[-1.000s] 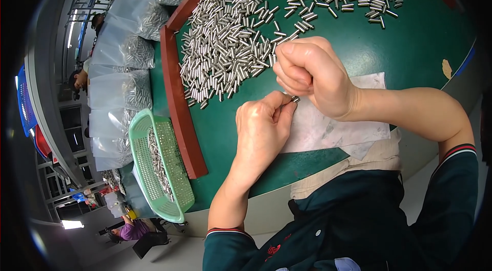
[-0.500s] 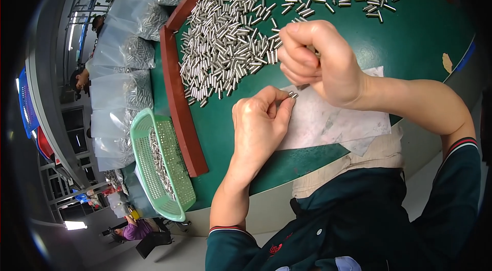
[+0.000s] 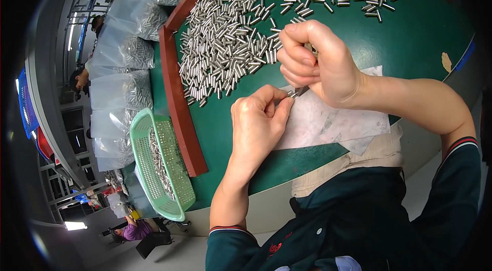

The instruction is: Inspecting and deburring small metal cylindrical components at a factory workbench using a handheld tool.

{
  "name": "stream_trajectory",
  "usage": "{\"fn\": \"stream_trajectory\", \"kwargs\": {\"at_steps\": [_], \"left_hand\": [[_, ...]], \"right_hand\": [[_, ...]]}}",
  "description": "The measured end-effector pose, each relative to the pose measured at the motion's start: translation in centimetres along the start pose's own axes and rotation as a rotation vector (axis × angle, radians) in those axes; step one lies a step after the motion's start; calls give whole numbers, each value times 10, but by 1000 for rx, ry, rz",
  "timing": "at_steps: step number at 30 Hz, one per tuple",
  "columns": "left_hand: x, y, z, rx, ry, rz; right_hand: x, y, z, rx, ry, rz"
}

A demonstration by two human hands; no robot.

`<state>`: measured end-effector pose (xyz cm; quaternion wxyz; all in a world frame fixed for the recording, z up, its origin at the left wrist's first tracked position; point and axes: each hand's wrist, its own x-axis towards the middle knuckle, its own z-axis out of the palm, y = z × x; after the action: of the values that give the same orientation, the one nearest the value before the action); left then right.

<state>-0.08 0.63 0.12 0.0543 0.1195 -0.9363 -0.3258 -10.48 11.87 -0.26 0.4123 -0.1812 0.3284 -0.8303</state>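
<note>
My left hand [image 3: 258, 123] is closed in a pinch on small silvery metal pins [image 3: 291, 94], held between thumb and forefinger above a stained white cloth [image 3: 333, 122]. My right hand [image 3: 323, 63] is curled into a fist around a slim tool. Only the tool's dark, flat tip [image 3: 302, 90] shows below the fingers, beside the pins; its handle is mostly hidden in my grip. Beyond both hands, a large heap of similar metal pins [image 3: 225, 40] spreads over the green tabletop [image 3: 410, 40].
A red-brown raised rim [image 3: 182, 112] borders the table. Left of it stands a light green perforated basket [image 3: 163, 168] with metal pins inside. Clear plastic bags [image 3: 120, 89] of pins line the far left. A person in purple [image 3: 137, 230] is in the background.
My right hand has tipped slightly, bringing the tool's tip down and left against or close to the pins. My left hand has barely shifted.
</note>
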Motion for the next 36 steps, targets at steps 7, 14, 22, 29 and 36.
{"fn": "stream_trajectory", "kwargs": {"at_steps": [7,14,22,29,36], "left_hand": [[0,0,-1,15,3,4],[0,1,0,5,0,10],[-1,0,-1,2,-5,-3],[1,0,0,-16,-16,-12],[3,2,-3,-40,-48,-33]], "right_hand": [[0,0,1,-11,-5,3],[-1,0,0,-22,-44,-10],[0,1,0,-8,-38,-1],[-2,2,1,-59,-67,-62],[-5,7,7,-304,-72,-237]]}}
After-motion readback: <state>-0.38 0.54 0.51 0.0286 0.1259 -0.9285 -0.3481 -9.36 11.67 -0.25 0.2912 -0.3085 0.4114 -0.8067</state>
